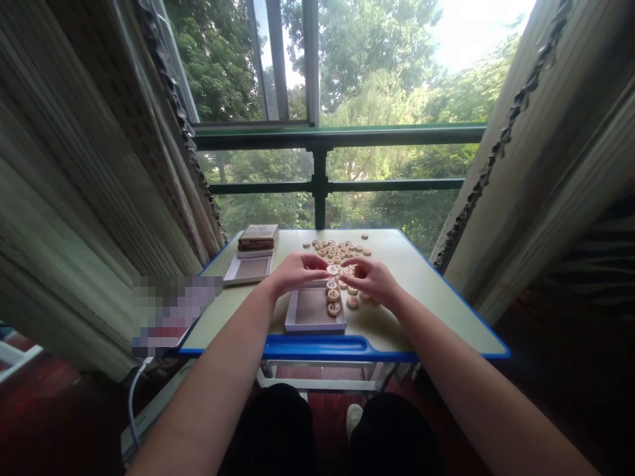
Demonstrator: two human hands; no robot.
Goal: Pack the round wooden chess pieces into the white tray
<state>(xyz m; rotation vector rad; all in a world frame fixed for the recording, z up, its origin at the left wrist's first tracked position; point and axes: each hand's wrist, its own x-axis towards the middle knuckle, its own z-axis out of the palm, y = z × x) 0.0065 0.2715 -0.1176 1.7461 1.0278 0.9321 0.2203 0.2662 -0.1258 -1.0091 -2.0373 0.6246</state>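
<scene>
Both my hands meet over the near middle of a small desk (pixel 436 297). My left hand (pixel 296 272) curls its fingertips around a round wooden game piece (pixel 333 270) above the far edge of a shallow white box tray (pixel 312 311). My right hand (pixel 373 278) reaches in from the right, fingers bent and touching pieces beside the same spot. A column of pieces (pixel 333 296) lies along the tray's right inside edge. Several more wooden discs (pixel 340 250) are scattered farther back on the desk.
A second shallow tray (pixel 248 269) lies at the desk's left, with a folded wooden board (pixel 258 236) behind it. The desk has a blue rim (pixel 317 347). A window with a green rail (pixel 337 135) is straight ahead, curtains hang on both sides.
</scene>
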